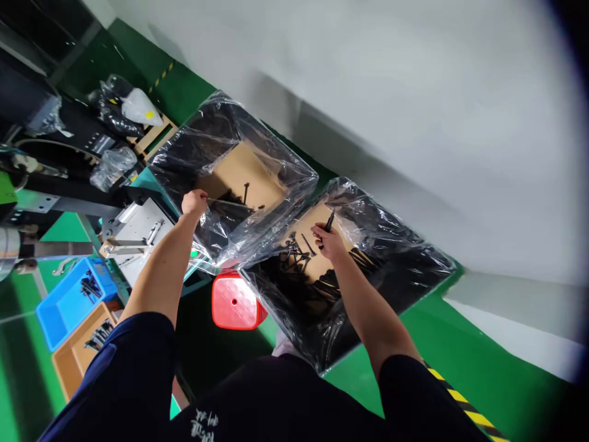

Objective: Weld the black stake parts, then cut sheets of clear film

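Note:
My left hand (196,201) is closed at the near left edge of a box, apparently pinching its clear plastic liner (225,236). That box has a brown cardboard bottom (251,169) with dark slender parts (246,193) lying on it. Over a second plastic-lined box, my right hand (329,242) grips a short black rod-shaped part (329,221), tilted upward; its exact kind is unclear. Below that hand, several black stemmed parts (294,255) lie loosely on cardboard, and more are stacked in rows (365,261) beside my right forearm.
A red plastic stool (235,301) stands before the boxes. At left are a blue bin (73,301) and an orange bin (76,350) with metal parts, near a machine fixture (142,236). Plastic bags (138,107) rest on a wooden pallet (159,135). A white wall (414,110) rises behind.

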A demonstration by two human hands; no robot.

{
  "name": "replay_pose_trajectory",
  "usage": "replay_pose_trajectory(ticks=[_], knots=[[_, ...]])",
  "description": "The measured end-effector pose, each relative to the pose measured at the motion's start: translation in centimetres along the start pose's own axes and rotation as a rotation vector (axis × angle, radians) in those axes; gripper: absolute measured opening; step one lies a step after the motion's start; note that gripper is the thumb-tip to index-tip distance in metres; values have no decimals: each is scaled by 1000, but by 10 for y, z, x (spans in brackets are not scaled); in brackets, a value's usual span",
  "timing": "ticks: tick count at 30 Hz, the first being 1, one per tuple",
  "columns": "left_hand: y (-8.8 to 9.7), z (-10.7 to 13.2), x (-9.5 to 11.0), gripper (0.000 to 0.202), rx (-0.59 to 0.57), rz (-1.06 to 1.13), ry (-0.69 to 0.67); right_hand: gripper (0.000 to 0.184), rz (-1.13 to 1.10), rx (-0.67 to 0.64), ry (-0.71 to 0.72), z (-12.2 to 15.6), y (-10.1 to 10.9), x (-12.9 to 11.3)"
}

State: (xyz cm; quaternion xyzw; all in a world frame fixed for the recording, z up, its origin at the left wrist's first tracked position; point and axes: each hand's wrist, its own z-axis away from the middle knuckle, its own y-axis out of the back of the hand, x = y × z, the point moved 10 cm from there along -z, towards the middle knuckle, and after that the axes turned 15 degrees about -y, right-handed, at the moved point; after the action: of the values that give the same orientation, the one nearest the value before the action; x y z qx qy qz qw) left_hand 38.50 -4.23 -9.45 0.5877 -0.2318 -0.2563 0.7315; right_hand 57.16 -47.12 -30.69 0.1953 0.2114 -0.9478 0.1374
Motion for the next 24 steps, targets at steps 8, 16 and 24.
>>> replay_pose_trajectory(ticks=[8, 16, 24], knots=[[-11, 4, -17, 31, -2, -3, 50, 57, -145, 45, -18, -14, 22, 11], [18, 24, -21, 51, 103, 82, 8, 50, -136, 0, -150, 19, 36, 81], [15, 224, -49, 53, 330, 384, 126, 48, -38, -128, -242, 80, 30, 167]])
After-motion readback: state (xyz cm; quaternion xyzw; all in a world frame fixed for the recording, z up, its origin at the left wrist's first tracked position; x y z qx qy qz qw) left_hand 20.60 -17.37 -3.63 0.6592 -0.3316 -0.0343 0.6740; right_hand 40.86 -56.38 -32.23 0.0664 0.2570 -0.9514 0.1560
